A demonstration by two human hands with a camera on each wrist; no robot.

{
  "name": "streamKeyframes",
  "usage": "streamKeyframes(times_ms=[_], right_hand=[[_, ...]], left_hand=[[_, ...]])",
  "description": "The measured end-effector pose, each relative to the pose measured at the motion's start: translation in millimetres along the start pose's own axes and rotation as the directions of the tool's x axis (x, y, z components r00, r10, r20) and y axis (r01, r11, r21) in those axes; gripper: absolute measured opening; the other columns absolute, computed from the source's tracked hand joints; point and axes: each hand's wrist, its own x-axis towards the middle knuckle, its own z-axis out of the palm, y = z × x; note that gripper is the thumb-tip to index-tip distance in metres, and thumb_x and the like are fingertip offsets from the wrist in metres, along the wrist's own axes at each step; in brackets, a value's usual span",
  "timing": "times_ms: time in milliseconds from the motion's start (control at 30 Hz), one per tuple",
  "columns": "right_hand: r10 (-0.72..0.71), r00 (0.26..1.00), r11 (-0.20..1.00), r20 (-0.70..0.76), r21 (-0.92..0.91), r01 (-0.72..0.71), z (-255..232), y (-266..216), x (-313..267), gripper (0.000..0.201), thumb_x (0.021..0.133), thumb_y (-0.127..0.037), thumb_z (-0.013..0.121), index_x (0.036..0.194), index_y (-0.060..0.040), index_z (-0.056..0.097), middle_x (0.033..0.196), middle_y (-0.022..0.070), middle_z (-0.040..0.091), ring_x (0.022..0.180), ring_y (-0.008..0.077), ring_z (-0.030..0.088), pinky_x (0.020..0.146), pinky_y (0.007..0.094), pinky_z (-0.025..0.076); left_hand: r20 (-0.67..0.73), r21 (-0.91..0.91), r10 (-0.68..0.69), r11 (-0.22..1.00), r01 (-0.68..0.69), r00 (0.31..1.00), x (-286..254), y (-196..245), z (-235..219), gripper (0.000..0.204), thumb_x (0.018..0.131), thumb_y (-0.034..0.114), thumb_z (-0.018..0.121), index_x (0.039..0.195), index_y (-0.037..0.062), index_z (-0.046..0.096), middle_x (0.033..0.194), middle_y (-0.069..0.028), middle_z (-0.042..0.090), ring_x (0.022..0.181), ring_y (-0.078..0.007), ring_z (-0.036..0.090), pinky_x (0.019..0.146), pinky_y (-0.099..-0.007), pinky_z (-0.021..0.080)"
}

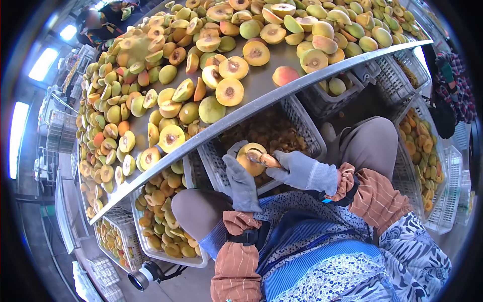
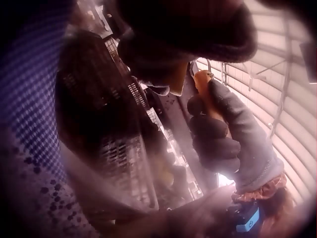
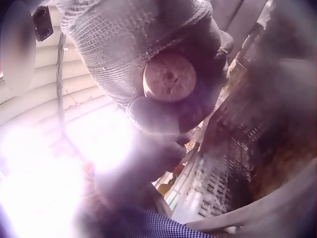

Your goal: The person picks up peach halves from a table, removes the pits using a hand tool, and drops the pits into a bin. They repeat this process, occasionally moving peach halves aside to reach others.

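Observation:
Over a crate, my gloved left hand (image 1: 242, 185) holds a peach half (image 1: 246, 163) with its cut face up. My gloved right hand (image 1: 301, 173) grips a wooden-handled pitting knife (image 1: 270, 160), whose curved metal end meets the middle of the cut face. From the left wrist, the fingers of the right hand (image 2: 230, 126) show wrapped round the orange-brown handle (image 2: 206, 89), and a thin metal loop rises from its tip. The right wrist view has the round butt of the handle (image 3: 170, 78) poking out of the grey glove. The left palm is largely hidden.
A metal-edged table (image 1: 271, 95) heaped with peach halves slopes across the front. Below the hands, a grey crate (image 1: 317, 143) contains brownish scraps. Crates of peaches stand at the left (image 1: 198, 260) and right (image 1: 437, 221). My knees flank the scrap crate.

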Motion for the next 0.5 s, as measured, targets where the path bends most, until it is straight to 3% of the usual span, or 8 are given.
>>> streamKeyframes(times_ms=[67, 200, 267, 433, 500], right_hand=[[0.009, 1.000, 1.000, 0.012, 0.005, -0.009, -0.4, -0.8, 0.1, 0.029, 0.082, -0.027, 0.053, 0.089, 0.0011, 0.048, 0.073, 0.0205, 0.055, 0.066, 0.0328, 0.054, 0.059, 0.0346, 0.041], [0.014, 1.000, 1.000, 0.004, -0.019, -0.014, 3.0, 5.6, 2.8, 0.029, 0.081, -0.027, 0.053, 0.088, 0.0009, 0.048, 0.073, 0.0216, 0.055, 0.068, 0.0344, 0.055, 0.060, 0.0359, 0.041], [0.011, 1.000, 0.999, 0.002, -0.035, -0.011, 2.9, 5.7, 2.3, 0.029, 0.081, -0.026, 0.054, 0.088, 0.0008, 0.047, 0.074, 0.0217, 0.056, 0.069, 0.0355, 0.055, 0.060, 0.0368, 0.042], [0.035, 0.999, 0.992, 0.001, -0.122, -0.034, 1.8, -0.3, 0.8, 0.028, 0.080, -0.025, 0.053, 0.089, 0.0003, 0.045, 0.075, 0.0221, 0.056, 0.072, 0.0377, 0.055, 0.061, 0.0392, 0.042], [0.098, 0.994, 0.967, 0.038, -0.240, -0.086, 0.7, -3.9, 1.3, 0.031, 0.084, -0.027, 0.049, 0.095, 0.0014, 0.044, 0.077, 0.0212, 0.058, 0.073, 0.0355, 0.057, 0.065, 0.0386, 0.044]], left_hand=[[0.081, 0.062, -0.084, 0.995, 0.079, 0.993, -0.3, -3.9, -2.2, 0.068, 0.087, 0.057, 0.016, 0.106, 0.0017, 0.049, 0.100, -0.0110, 0.053, 0.091, -0.0197, 0.052, 0.084, -0.0294, 0.040], [0.070, 0.075, -0.054, 0.996, 0.049, 0.996, -2.6, 3.0, 1.6, 0.067, 0.087, 0.057, 0.016, 0.105, 0.0019, 0.049, 0.098, -0.0107, 0.054, 0.091, -0.0196, 0.052, 0.083, -0.0294, 0.040], [0.012, 0.165, -0.037, 0.986, 0.035, 0.999, -4.9, 11.5, 5.4, 0.066, 0.087, 0.056, 0.017, 0.104, 0.0016, 0.050, 0.097, -0.0105, 0.054, 0.090, -0.0194, 0.052, 0.082, -0.0294, 0.040], [-0.053, 0.170, -0.084, 0.981, 0.092, 0.995, -6.9, 19.4, 13.2, 0.065, 0.087, 0.056, 0.018, 0.102, 0.0012, 0.050, 0.095, -0.0103, 0.054, 0.087, -0.0191, 0.052, 0.080, -0.0293, 0.041], [-0.076, 0.165, -0.090, 0.981, 0.102, 0.993, -4.8, 14.3, 12.2, 0.064, 0.087, 0.055, 0.019, 0.101, 0.0009, 0.051, 0.094, -0.0101, 0.054, 0.086, -0.0192, 0.052, 0.079, -0.0290, 0.041]])
